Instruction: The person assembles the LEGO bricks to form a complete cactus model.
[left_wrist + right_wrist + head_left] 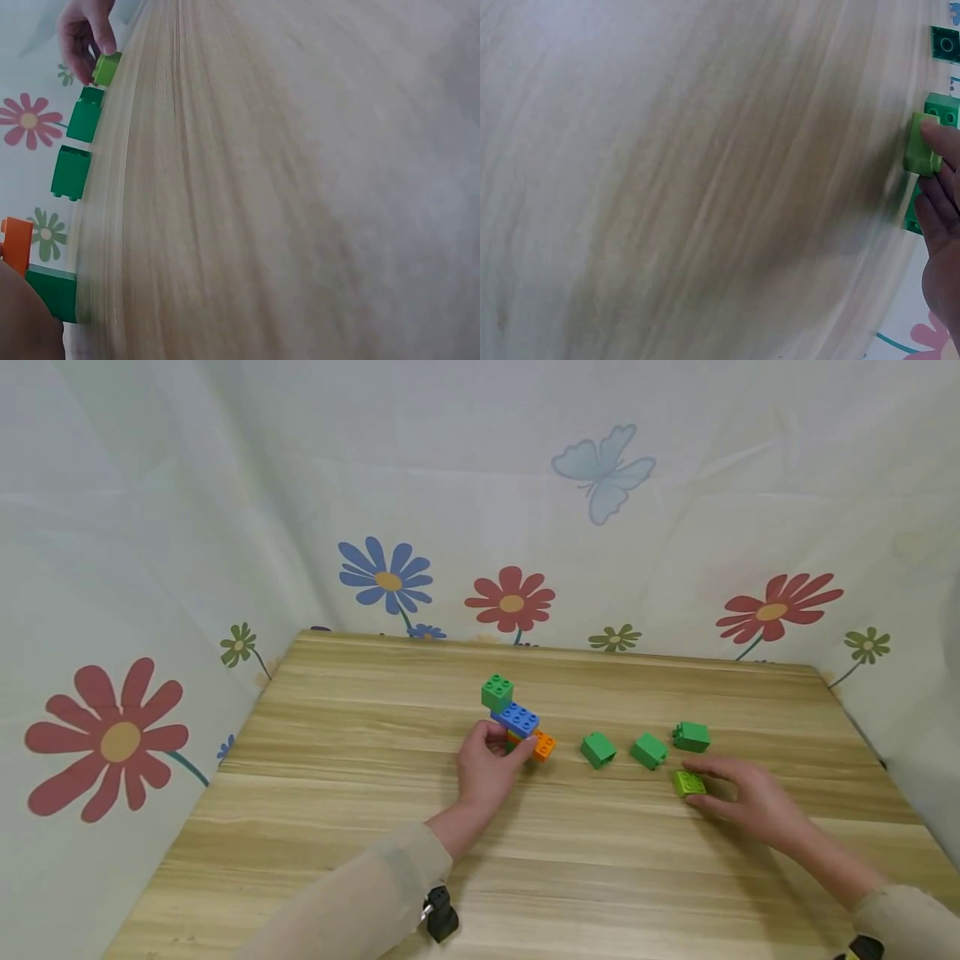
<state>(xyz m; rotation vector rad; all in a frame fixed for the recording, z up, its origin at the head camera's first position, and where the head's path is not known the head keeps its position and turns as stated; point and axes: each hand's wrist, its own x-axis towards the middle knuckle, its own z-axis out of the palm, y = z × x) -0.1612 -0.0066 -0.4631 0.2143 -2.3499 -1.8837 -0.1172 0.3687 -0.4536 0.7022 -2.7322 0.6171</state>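
My left hand grips a small stack of toy building bricks. A green brick tops its far end, above a blue brick; an orange brick is lower down. In the left wrist view another green brick shows beneath the orange one, partly covered by the hand. Thumb and fingers of my right hand pinch a lime green brick, its studs facing up in the head view. The right wrist view shows the thumb on one face of this lime brick.
Three loose green bricks lie between and beyond the hands: one left, one in the middle and one right, just past the lime brick. They lie on a wooden table. A flower-printed curtain hangs behind it.
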